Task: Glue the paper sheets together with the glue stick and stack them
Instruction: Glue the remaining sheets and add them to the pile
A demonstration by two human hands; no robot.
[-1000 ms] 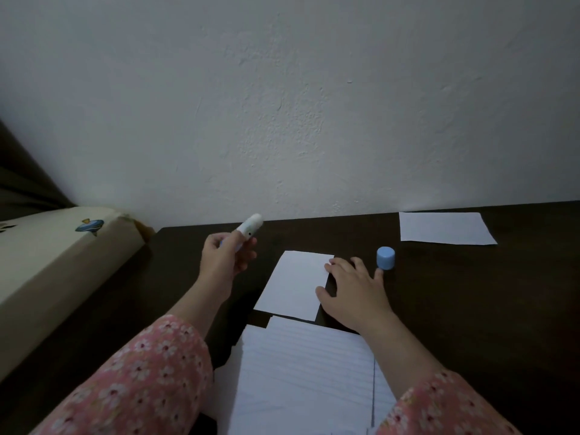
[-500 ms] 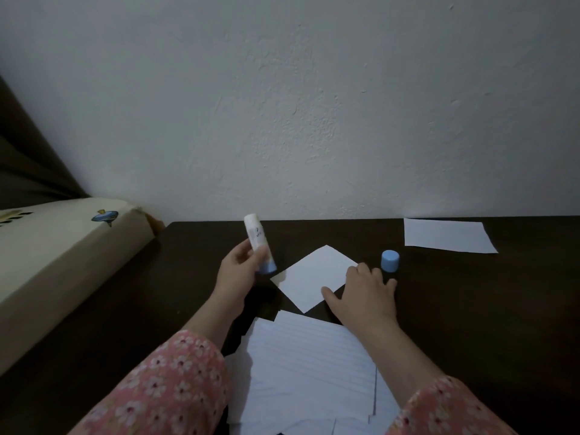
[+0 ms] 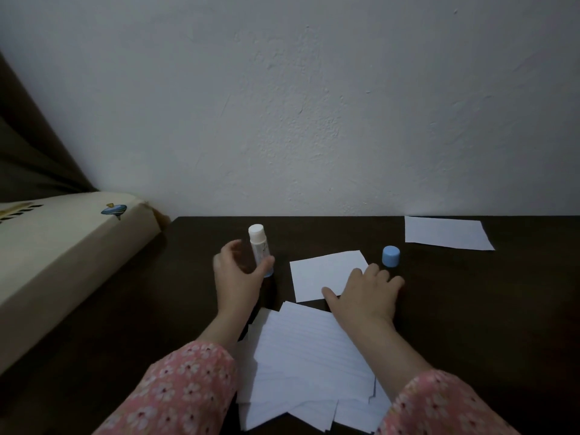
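- I see my left hand (image 3: 238, 277) at centre frame gripping the white glue stick with a blue base (image 3: 260, 246); it stands upright, and the thumb hides its lower part.
- My right hand (image 3: 364, 293) lies flat, fingers spread, on the small white paper sheet (image 3: 323, 274) on the dark wooden table (image 3: 470, 309).
- The round blue cap (image 3: 391, 255) stands just beyond those fingertips.
- The pile of lined white sheets (image 3: 307, 365) at bottom centre is partly covered by my floral pink sleeves (image 3: 175, 394).
- Another white sheet (image 3: 445, 232) lies at the right, near the wall.
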